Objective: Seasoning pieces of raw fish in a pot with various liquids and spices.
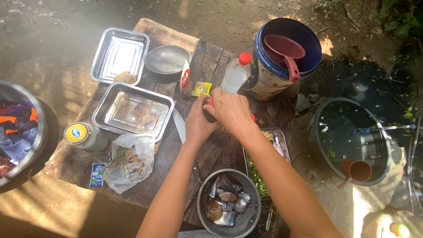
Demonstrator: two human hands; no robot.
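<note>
Both my hands meet over the middle of a rough wooden table [207, 66]. My left hand [199, 125] wraps around a dark bottle [209, 115], most of which is hidden. My right hand [231, 110] is closed over the bottle's top, where a bit of red shows. Just behind stands a clear plastic bottle with a red cap [235, 75]. Below my arms sits a metal bowl of cut fish pieces [228, 203]. A knife [179, 127] lies on the table left of my left hand.
Two steel trays [132, 112] [119, 55], a steel bowl [167, 59], small sachets [201, 88], a yellow-lidded jar [83, 135], a plastic bag of scraps [130, 163]. A tray of chopped vegetables [264, 158] is at right. Blue bucket with dipper [282, 50], water basin [350, 141], tub of clothes [17, 130].
</note>
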